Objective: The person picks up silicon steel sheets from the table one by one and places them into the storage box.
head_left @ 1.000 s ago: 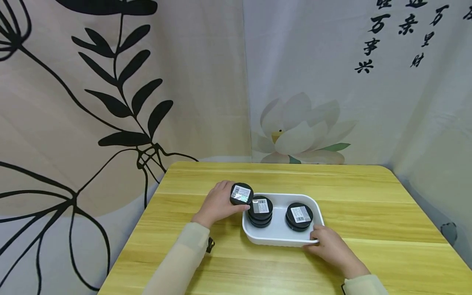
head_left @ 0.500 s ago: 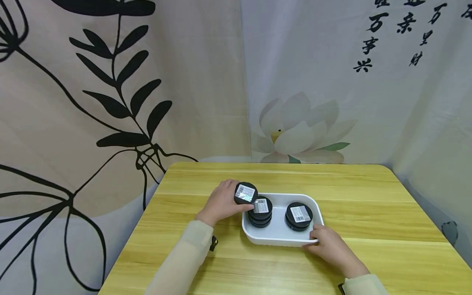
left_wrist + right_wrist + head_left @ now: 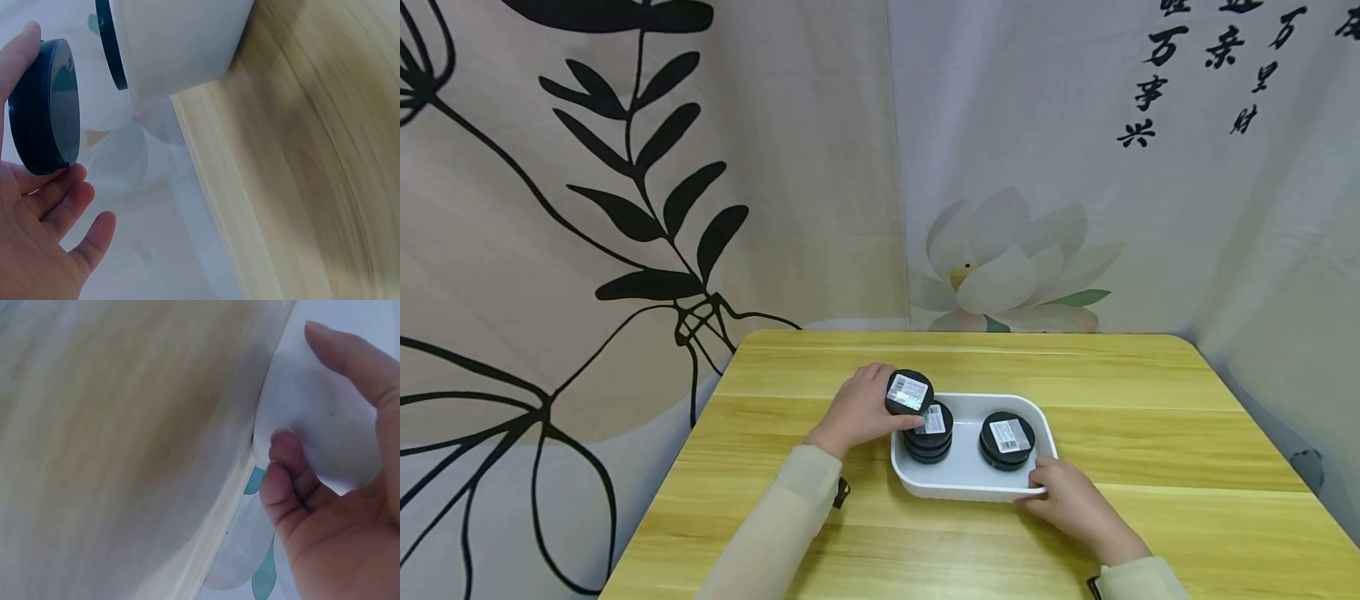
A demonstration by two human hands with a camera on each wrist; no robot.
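Note:
My left hand pinches a flat round black container with a barcode label, just above the left end of a white plastic tray. In the left wrist view thumb and fingers hold this container by its rim, and its glossy face shows. Directly below it, a stack of similar black containers stands in the tray, partly covered by the held one. A second, lower stack sits in the tray's right half. My right hand grips the tray's front right corner; the right wrist view shows its fingers around the white wall.
The tray rests on a yellow wood-grain table with rounded far corners. Behind it hangs a pale curtain printed with black leaves, a lotus and dark characters.
My left hand has moved slightly right with the black container, which now overlaps more of the left stack. The right hand and tray have stayed nearly still.

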